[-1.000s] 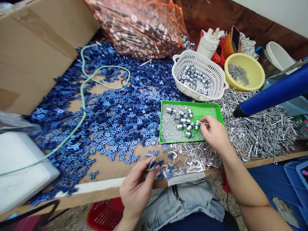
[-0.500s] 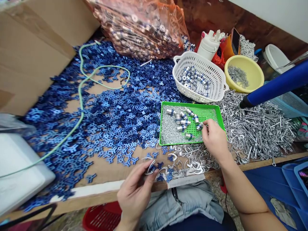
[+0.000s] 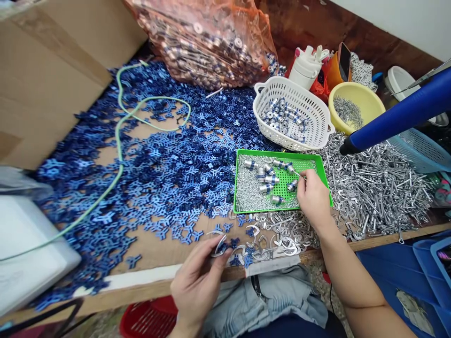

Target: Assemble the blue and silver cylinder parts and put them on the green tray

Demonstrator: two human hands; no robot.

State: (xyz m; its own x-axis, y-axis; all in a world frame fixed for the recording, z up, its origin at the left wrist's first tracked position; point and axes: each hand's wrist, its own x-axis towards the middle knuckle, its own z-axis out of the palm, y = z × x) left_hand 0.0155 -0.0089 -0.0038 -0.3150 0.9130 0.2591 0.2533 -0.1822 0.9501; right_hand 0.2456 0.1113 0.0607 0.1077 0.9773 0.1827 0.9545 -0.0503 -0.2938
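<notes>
My left hand (image 3: 199,277) hovers at the table's front edge, its fingers pinching a small curved silver clip (image 3: 221,245) with a blue piece beside it. My right hand (image 3: 313,199) rests over the right part of the green tray (image 3: 324,176), fingers closed on a thin metal pin (image 3: 299,174) whose tip points at a silver-and-blue roller (image 3: 289,167). Several more rollers lie on the tray among tiny silver parts.
Blue Y-shaped pieces (image 3: 158,173) cover the tabletop, crossed by a green cord (image 3: 120,141). A white basket (image 3: 319,110) of rollers, a yellow bowl (image 3: 373,101), an orange bag (image 3: 211,37), silver pins (image 3: 380,188), curved clips (image 3: 282,232), a blue tool handle (image 3: 398,115) and a cardboard box (image 3: 45,80) surround the tray.
My right hand has shifted slightly farther up the tray with the pin, and rollers near its tip have moved. The blue handle has swung a little left. My left hand has barely moved.
</notes>
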